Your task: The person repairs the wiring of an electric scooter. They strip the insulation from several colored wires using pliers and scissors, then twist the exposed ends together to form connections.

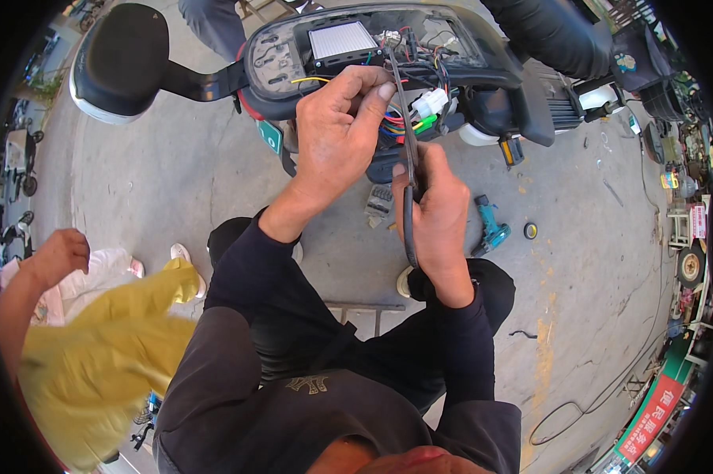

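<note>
Head view: a long dark tool (408, 141) is clasped in the right hand (441, 209); the left hand (336, 130) is pinched shut beside it, any held item hidden. On the far scooter (494, 77), wiring (391, 125) is already uncovered; work there is judged unfinished.

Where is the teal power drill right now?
In the head view, the drill lies on the ground right of centre, appearing between the person's right hand and the small roll of tape.
</note>
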Motion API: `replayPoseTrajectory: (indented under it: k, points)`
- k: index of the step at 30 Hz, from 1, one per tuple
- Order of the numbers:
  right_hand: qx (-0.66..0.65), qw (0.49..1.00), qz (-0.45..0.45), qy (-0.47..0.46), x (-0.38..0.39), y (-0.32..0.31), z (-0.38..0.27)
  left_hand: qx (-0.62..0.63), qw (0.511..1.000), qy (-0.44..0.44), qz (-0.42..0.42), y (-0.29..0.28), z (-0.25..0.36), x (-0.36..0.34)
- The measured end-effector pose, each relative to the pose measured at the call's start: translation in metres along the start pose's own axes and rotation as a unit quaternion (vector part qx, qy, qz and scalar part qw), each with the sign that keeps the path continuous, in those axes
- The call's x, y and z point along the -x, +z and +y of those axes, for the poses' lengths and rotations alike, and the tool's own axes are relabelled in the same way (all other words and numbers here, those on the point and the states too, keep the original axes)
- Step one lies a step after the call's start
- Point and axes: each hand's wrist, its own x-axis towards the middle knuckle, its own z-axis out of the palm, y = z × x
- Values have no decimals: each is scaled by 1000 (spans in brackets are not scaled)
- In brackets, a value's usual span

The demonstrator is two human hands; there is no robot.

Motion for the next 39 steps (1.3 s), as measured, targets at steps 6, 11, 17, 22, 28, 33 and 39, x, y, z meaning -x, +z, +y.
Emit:
replayPoseTrajectory:
  k: [6, 11, 17, 22, 28, 33, 39]
  points:
    - [-146, 987, -28, 57, 2, -2, -3, 31, 1000, -5, -1, 2, -1, 0]
    - [33, 995, 89, -2, 3, 1, 2, 35, 999, 23, -11, 3, -3, 2]
    - [-59, 915, 340, -207, 0, -52, 0, -114, 979, 167, -6, -6, -13, 10]
    - [-215, 956, 185, -74, 1, -62, 6, -230, 860, 455, 21, -15, -20, 14]
    - [-267, 961, 59, 46, 19, -67, 21, -244, 830, 498, 52, -41, -1, 26]
    - [-278, 959, 35, -40, 16, -43, 11, -221, 930, 277, 95, -52, 8, -4]
    - [-235, 971, 14, -26, 27, -36, 11, -182, 928, 326, 8, -54, -6, -6]
